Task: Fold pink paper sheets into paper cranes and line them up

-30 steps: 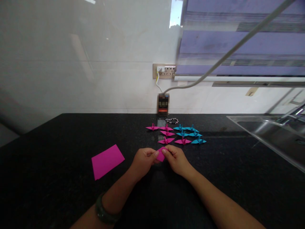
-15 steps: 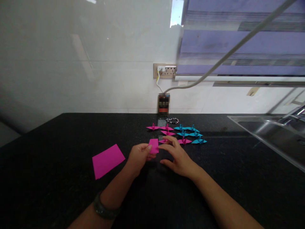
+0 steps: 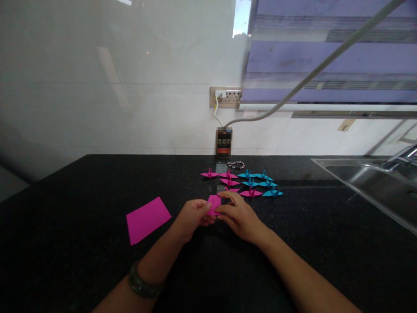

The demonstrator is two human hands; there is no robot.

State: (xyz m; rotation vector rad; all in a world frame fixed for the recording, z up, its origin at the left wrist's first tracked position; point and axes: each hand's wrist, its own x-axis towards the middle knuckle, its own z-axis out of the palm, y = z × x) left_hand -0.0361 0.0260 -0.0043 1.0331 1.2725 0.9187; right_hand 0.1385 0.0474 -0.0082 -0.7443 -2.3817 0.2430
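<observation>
A small folded pink paper (image 3: 214, 203) is pinched between both hands just above the black counter (image 3: 81, 195). My left hand (image 3: 193, 216) grips its left edge with thumb and fingers. My right hand (image 3: 237, 214) closes on its right side, fingers curled over it. Just beyond the hands lie several pink paper cranes (image 3: 228, 181) and several blue paper cranes (image 3: 260, 181) in rows. A flat pink paper sheet (image 3: 147, 219) lies on the counter to the left of my left hand.
A steel sink (image 3: 374, 187) with a tap sits at the right. A small blurred box (image 3: 223, 142) and a bead bracelet (image 3: 235, 165) stand by the wall under a socket strip (image 3: 225, 96). A white cable (image 3: 309, 74) crosses overhead.
My right hand let go of the folded paper and opened half a second ago, and has now closed on it again. The paper dropped slightly lower between the hands.
</observation>
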